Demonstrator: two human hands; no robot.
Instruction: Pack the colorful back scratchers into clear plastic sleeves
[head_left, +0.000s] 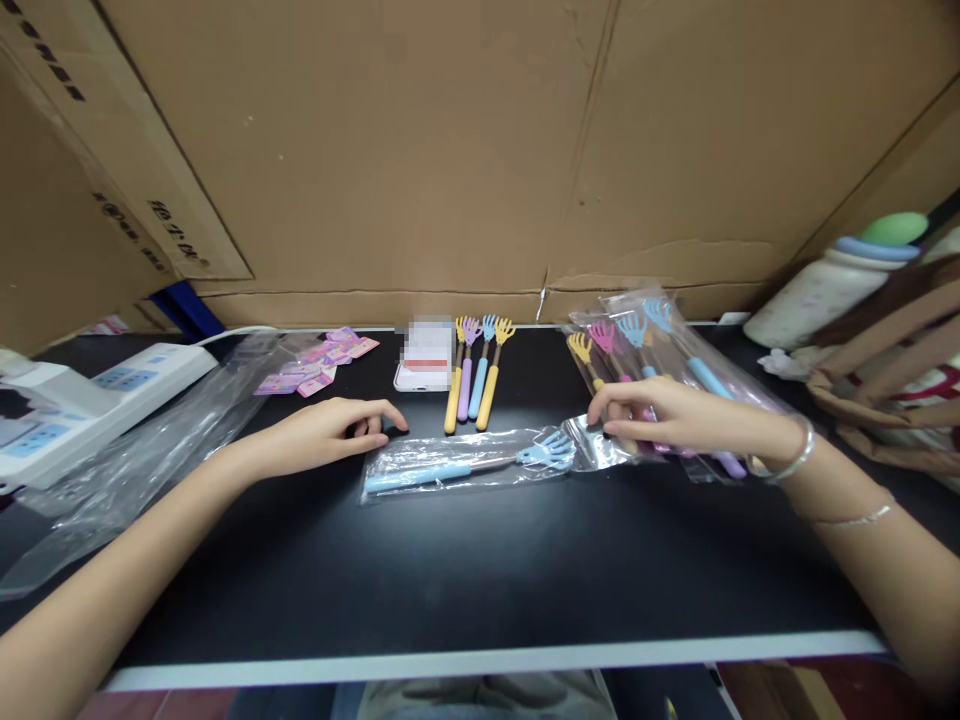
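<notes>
On the black table (465, 570), one blue scratcher (465, 465) is bagged, its bag end pinched by the right hand (675, 415), the left hand (322, 435) is laid flat beside it, and four scratchers (474, 375) behind it are left bare.

We see a black table (465, 570) with a white front edge | a light blue scratcher (465, 466) in clear plastic | four loose scratchers (475, 372) in yellow, purple, blue, yellow | bagged scratchers (645, 345) in yellow, pink, blue | pink labels (315, 365) | white power strip (97, 395) | brown cardboard (465, 150) | silver bracelet (796, 462)

Bagged scratcher (469, 463) before loose scratchers (474, 370) (table centre)
</notes>
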